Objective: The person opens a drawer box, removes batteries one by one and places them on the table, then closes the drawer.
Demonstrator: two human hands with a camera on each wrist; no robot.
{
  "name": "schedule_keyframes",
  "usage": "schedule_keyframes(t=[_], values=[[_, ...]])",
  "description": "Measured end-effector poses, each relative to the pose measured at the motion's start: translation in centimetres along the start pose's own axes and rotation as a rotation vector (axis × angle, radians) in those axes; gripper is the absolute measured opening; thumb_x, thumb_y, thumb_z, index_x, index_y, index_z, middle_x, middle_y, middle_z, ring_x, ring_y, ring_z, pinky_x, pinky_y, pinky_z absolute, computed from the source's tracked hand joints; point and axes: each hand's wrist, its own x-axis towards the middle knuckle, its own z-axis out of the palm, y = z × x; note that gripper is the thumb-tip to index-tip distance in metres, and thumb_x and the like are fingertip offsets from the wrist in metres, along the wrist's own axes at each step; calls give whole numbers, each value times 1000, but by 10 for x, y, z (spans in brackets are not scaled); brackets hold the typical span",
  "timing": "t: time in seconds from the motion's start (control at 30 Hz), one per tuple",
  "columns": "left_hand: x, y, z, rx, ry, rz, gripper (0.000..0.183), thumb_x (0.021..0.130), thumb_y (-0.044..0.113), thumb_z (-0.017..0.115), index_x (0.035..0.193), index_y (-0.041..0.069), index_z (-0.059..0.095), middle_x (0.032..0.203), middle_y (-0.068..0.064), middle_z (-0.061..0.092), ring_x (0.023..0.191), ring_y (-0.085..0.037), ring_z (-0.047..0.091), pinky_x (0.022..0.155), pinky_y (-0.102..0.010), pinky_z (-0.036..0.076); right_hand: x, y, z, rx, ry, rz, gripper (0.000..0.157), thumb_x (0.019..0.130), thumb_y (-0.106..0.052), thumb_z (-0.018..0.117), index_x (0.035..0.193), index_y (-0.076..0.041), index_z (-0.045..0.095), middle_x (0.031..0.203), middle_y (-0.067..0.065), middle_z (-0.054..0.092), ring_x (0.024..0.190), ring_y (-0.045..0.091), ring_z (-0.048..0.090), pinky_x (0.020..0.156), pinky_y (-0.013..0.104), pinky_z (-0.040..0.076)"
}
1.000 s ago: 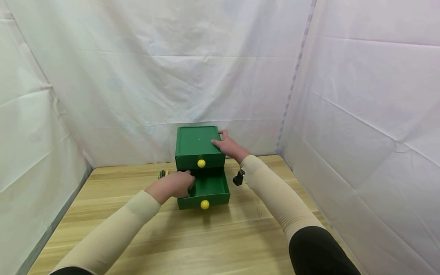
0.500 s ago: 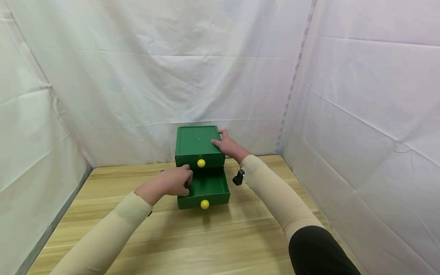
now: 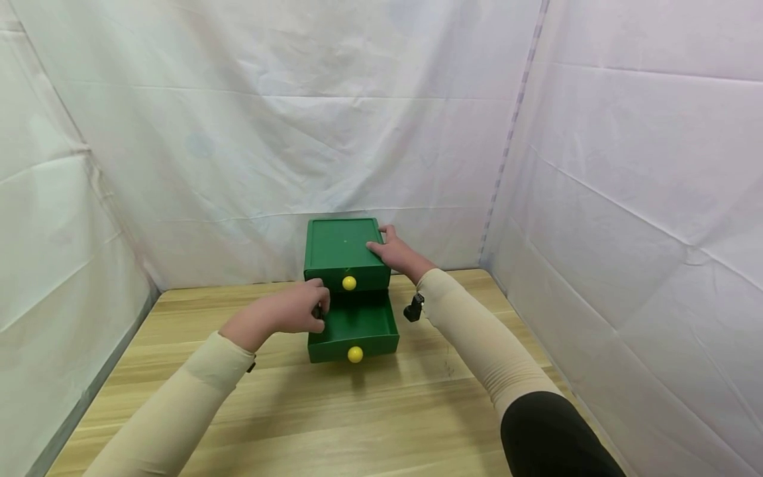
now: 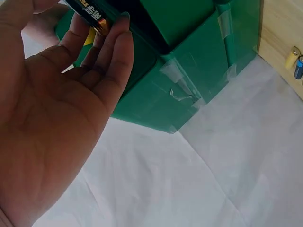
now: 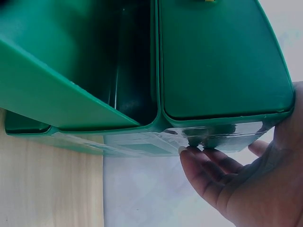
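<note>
Both hands work at a green cabinet (image 3: 342, 242), the left hand (image 3: 291, 309) in front of it on its left side and the right hand (image 3: 401, 254) at its top right edge. Narrowed to a pinch, the left hand's fingertips hold a black battery (image 4: 89, 14) with a gold end. That battery sits at the left edge of an open drawer (image 3: 359, 327), which juts toward the person between the 2 hands and lower than the right. From the head view the left fingers hide most of the battery, so I cannot tell whether it touches the drawer. With its thumb flat on the cabinet's top and its fingers curved against the taped side, the right hand grips that edge.

Just right of the left fingertips is a round yellow knob (image 3: 349, 283) on the closed upper drawer (image 3: 375, 278); below them and to the right, a lower yellow knob (image 3: 355, 355) marks the open drawer's front. Past the left hand, on the table (image 3: 381, 417) near the cabinet's left side, lie a yellow battery (image 4: 292, 56) and a blue battery (image 4: 299, 67), side by side. Clear tape (image 4: 179, 75) crosses the joints on that same side. Near the right wrist hangs a small black device (image 3: 413, 309). Pale sleeves (image 3: 169, 411) cover both forearms, and behind the hands rises a white sheet (image 3: 286, 152).
</note>
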Motion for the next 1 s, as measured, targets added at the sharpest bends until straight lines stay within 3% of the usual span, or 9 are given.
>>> schedule_keyframes(t=[0.2,0.6,1.0], values=[[-5,-5,-4,-32,19,-13,17,85,20,68,101,15,66,104,-4,55,83,-17,54,74,-34,48,1,1,1,-4,5,-4,75,104,-45,54,158,-18,10,152,20,39,137,33,46,111,52,39],[-15,-6,-23,-74,127,64,20,89,21,66,108,14,66,109,1,58,97,-18,56,87,-39,50,0,1,2,-5,9,1,75,104,-46,53,159,-18,10,150,21,42,132,35,51,106,53,43],[-20,-21,-32,-61,244,114,20,91,19,70,109,13,66,107,4,61,103,-19,60,93,-42,51,-2,0,2,-15,10,3,75,104,-46,53,159,-19,9,149,21,43,131,34,52,105,53,44]])
